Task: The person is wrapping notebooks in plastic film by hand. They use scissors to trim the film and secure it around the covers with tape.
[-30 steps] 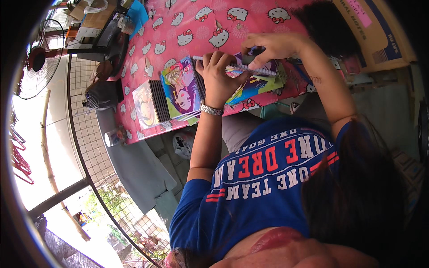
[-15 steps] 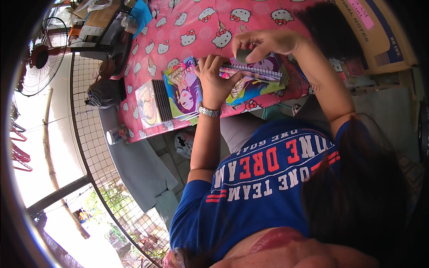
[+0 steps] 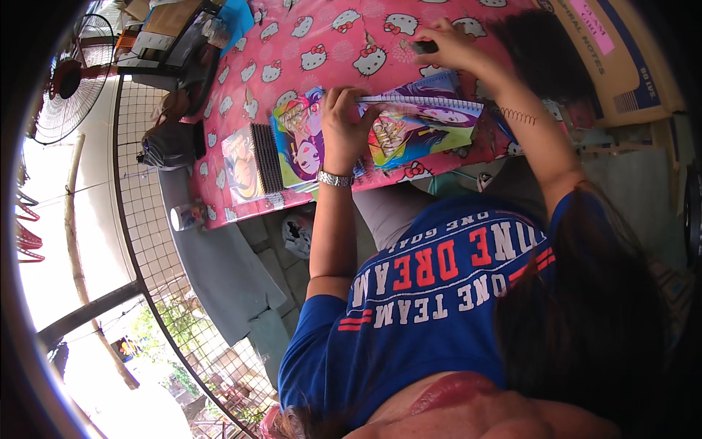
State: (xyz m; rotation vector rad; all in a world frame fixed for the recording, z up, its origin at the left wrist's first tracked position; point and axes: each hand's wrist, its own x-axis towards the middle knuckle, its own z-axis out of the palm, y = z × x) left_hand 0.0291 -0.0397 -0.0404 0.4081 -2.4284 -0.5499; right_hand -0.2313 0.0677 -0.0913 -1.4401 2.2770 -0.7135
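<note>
Left hand [image 3: 342,121] pinching a multicoloured, spiral-bound paper notebook [image 3: 431,103] over a pink, cartoon-printed table cover [image 3: 322,78].
Left thumb and curled fingers grip the left end of the notebook's coil edge. Beyond the coil, the right hand [image 3: 450,45] is positioned over the cover, fingers bent around a small dark object [image 3: 424,47]; exact contact is blurred. A brown cardboard box [image 3: 621,62] is located at far right.

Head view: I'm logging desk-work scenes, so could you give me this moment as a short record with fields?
Left hand: gripping the left end of a spiral notebook
Right hand: holding a small dark object, kind unclear
Right forearm: dark coil against it
Left of left hand: illustrated notebooks, then a dark-coiled pile
Surface: pink patterned table cover
Far right: cardboard box
Far left: fan
</note>
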